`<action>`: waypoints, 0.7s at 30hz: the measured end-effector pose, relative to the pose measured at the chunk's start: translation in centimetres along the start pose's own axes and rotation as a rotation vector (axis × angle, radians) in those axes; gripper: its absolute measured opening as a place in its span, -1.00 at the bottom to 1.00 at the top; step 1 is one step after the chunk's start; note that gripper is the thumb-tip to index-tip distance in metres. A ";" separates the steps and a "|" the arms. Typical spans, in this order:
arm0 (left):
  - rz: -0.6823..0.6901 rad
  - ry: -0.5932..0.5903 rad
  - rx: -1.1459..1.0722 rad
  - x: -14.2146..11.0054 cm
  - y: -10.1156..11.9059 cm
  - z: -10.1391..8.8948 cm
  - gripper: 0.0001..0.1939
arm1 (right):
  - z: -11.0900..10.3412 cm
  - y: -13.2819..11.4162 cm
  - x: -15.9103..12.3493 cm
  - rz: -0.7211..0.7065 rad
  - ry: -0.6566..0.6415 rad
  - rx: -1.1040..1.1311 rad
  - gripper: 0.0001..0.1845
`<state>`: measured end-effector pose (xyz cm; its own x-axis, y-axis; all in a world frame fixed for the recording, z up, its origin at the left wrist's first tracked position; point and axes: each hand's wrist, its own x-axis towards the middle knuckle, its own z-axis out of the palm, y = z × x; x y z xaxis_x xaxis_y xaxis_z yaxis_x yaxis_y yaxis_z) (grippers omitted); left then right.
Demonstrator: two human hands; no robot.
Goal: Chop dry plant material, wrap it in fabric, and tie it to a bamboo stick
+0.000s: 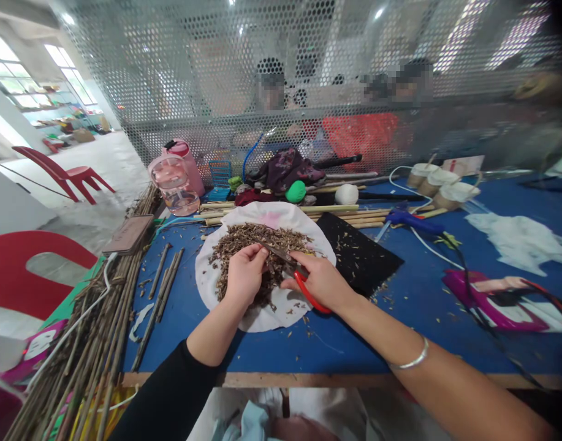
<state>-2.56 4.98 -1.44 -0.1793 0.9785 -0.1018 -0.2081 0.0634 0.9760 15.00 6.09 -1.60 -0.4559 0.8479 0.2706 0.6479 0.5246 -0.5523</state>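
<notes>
My right hand [321, 278] is wrapped round a pair of scissors [309, 295] with red handles, their blades pointing left. My left hand [246, 272] is closed in a pinch close to the blade tips; what its fingers hold is too small to make out. Beneath both hands lies a heap of short brown dried plant pieces [235, 245], spread on a round white cloth [207, 278]. A black sheet [361, 254] sits at the cloth's right side, with scattered bits on it.
Long sticks [101, 331] are bundled along the table's left edge, with shorter sticks [163, 291] nearby. Behind the cloth lie pale rods [345, 217], a green ball [295, 192] and a clear jug [174, 190]. A blue glue gun [413, 222] and a magenta device [487, 300] stand right. A perforated metal screen [207, 79] rises behind.
</notes>
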 end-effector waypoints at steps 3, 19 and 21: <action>-0.004 0.012 0.010 0.2 -0.1 -0.1 -0.77 | 0.0 -0.1 0.0 0.026 -0.035 -0.010 -0.42; -0.052 0.024 0.002 0.3 0.0 -0.1 -0.84 | -0.1 -0.7 -0.2 0.100 -0.083 -0.213 -0.55; -0.038 0.008 0.014 0.3 -0.1 -0.1 -0.84 | -0.2 -1.0 -0.2 0.098 -0.070 -0.231 -0.52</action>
<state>-2.70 5.26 -1.61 -0.1791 0.9738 -0.1400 -0.2018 0.1029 0.9740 14.54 5.45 -0.98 -0.4203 0.8923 0.1648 0.8096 0.4508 -0.3760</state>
